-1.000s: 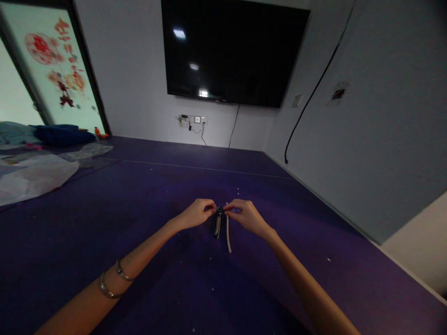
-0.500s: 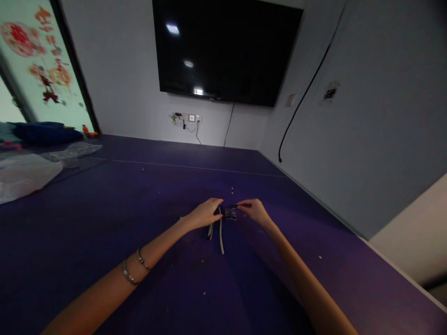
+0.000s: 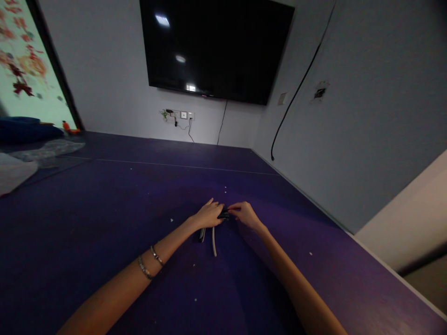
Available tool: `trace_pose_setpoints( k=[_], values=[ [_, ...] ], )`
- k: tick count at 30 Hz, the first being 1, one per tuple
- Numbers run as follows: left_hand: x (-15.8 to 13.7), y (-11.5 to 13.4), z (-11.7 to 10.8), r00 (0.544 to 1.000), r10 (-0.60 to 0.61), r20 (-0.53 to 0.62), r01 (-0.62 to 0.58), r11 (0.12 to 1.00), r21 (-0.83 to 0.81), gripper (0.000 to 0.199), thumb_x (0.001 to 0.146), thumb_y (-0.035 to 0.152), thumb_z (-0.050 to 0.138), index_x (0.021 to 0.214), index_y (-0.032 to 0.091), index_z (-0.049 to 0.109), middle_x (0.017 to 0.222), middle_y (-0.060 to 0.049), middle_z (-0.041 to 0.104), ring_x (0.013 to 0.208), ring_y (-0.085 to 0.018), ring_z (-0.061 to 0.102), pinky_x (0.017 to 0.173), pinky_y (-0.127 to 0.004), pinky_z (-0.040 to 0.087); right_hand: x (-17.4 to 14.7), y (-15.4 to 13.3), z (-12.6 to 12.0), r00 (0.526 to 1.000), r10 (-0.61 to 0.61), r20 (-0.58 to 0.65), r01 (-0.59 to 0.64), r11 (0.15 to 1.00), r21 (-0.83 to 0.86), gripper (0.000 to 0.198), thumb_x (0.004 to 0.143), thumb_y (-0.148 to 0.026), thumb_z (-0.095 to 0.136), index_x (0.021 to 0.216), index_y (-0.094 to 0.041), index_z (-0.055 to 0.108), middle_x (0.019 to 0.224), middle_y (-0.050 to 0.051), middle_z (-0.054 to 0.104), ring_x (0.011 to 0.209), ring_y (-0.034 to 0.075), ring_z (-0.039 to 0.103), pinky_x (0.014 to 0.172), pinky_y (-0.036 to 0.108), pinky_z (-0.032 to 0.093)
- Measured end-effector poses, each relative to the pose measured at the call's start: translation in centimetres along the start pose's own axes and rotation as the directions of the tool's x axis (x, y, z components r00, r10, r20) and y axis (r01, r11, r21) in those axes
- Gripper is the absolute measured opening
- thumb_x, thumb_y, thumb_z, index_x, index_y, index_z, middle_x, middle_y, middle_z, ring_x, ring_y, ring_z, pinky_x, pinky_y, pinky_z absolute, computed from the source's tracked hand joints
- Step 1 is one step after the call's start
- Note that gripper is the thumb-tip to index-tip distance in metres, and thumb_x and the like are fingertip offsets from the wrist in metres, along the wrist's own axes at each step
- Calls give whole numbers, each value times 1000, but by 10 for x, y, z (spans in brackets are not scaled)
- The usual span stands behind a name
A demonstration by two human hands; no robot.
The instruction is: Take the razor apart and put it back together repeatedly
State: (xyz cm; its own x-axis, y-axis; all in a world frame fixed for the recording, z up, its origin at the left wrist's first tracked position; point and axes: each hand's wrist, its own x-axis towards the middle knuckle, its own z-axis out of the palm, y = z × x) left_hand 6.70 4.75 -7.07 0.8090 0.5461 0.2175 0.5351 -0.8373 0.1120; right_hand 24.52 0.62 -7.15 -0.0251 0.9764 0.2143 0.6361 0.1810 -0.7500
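My left hand (image 3: 208, 216) lies palm down, its thumb and fingers closing on the left side of a small dark block (image 3: 224, 216) on the purple surface (image 3: 160, 279). A thin dark strip (image 3: 226, 211) is pinched in the fingertips of my right hand (image 3: 245, 215), just over the block's far side. What the strip is cannot be made out at this size. From under my left hand a pale grey strand (image 3: 214, 244) runs toward me. A shorter black-and-grey piece (image 3: 202, 235) lies left of it. Their far ends are hidden beneath the hand.
Small white scraps (image 3: 310, 253) dot the surface. Clear plastic sheeting (image 3: 52, 149) and a dark blue cloth (image 3: 30, 130) lie far left. A television (image 3: 216, 51) hangs on the back wall above sockets (image 3: 183, 115). A black cable (image 3: 296, 88) dangles along the right wall.
My left hand has moved over the strand and onto the block, which was uncovered before. My right hand has brought the thin strip closer to it. The camera view has shifted slightly right.
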Motion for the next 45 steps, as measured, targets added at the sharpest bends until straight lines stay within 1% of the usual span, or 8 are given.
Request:
trace_pose_setpoints(
  k=[8, 14, 19, 24, 29, 35, 40, 45],
  values=[
    [1, -3, 7, 999, 0, -44, -1, 1000, -26, 38, 78, 30, 55, 111, 10, 50, 113, -14, 59, 111, -24, 51, 104, -41, 25, 1, 5, 2, 998, -44, 55, 44, 999, 7, 24, 73, -22, 57, 90, -12, 71, 79, 6, 71, 50, 11, 56, 47, 22, 46],
    [1, -5, 9, 999, -3, -48, 2, 1000, -24, 36, 77, 32, 56, 107, 11, 52, 112, -13, 59, 111, -24, 51, 104, -41, 25, 0, 6, 3, 995, -82, 49, 84, 996, -27, 24, 74, -23, 56, 89, -13, 71, 77, 6, 70, 51, 12, 57, 49, 22, 46],
    [0, -3, 8, 998, -8, -55, 5, 999, -46, 35, 76, 31, 56, 106, 14, 52, 111, -11, 60, 111, -25, 51, 103, -42, 25, -1, 3, 3, 992, -120, 38, 124, 988, -98, 22, 74, -21, 56, 87, -14, 72, 78, 6, 71, 55, 14, 59, 54, 25, 47],
    [0, -3, 9, 998, 0, -57, -2, 999, -43, 34, 76, 31, 56, 106, 14, 52, 111, -11, 60, 111, -25, 51, 103, -42, 25, 1, 2, 2, 977, -207, 46, 212, 957, -197, 20, 75, -17, 56, 86, -17, 72, 83, 7, 70, 72, 17, 62, 68, 28, 47],
    [0, -4, 10, 998, 8, -61, -10, 999, -43, 39, 75, 31, 58, 109, 13, 51, 112, -12, 60, 112, -24, 51, 104, -42, 25, 2, 6, 3, 963, -257, 77, 268, 916, -300, 21, 76, -14, 54, 86, -17, 72, 79, 6, 68, 72, 16, 60, 69, 26, 45],
    [-1, -2, 7, 999, -6, -44, 4, 998, -55, 37, 75, 31, 57, 109, 15, 52, 111, -10, 61, 111, -24, 51, 103, -42, 25, 1, 7, 3, 959, -265, 101, 283, 913, -293, 22, 77, -12, 53, 85, -18, 72, 79, 6, 67, 73, 15, 59, 70, 26, 44],
    [0, -4, 9, 999, 0, -46, -2, 999, -54, 39, 75, 32, 57, 109, 14, 52, 111, -11, 60, 108, -24, 53, 103, -42, 25, 0, 5, 2, 957, -272, 99, 289, 915, -280, 22, 77, -12, 53, 86, -18, 72, 80, 6, 67, 73, 15, 58, 70, 27, 45],
    [0, -4, 9, 999, -1, -53, -1, 999, -34, 33, 76, 32, 56, 103, 15, 54, 102, -9, 63, 100, -23, 56, 102, -41, 27, -1, 8, 3, 961, -265, 80, 277, 934, -226, 20, 76, -15, 55, 86, -18, 72, 81, 6, 67, 74, 15, 59, 72, 28, 46]
  ],
)
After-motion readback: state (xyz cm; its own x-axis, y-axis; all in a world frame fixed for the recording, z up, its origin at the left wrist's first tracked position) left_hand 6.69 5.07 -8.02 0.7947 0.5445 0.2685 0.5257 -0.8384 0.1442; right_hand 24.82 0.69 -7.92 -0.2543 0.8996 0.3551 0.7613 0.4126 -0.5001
